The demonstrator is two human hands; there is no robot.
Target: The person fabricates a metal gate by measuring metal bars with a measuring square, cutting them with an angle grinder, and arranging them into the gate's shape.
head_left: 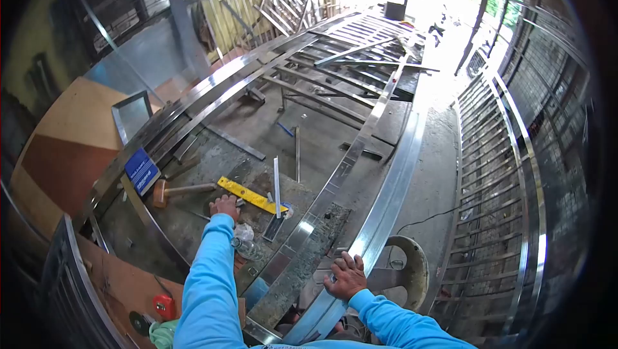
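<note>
My left hand (pixel 224 207) reaches forward in a blue sleeve and rests on the dirty workbench (pixel 212 156), just below a yellow spirit level (pixel 248 194). A hammer with a wooden handle (pixel 180 190) lies to its left. My right hand (pixel 347 275) lies flat, fingers spread, on a long shiny steel tube (pixel 386 201) that runs away from me. A second long steel tube (pixel 335 181) lies between my two hands. Neither hand grips anything.
A steel ruler (pixel 277 185), a blue box (pixel 141 170), a plastic bottle (pixel 246 247) and loose metal bars lie on the bench. Welded steel frames (pixel 360 46) stretch ahead. A steel gate (pixel 502 220) lies at the right. A red tape measure (pixel 163 306) is at lower left.
</note>
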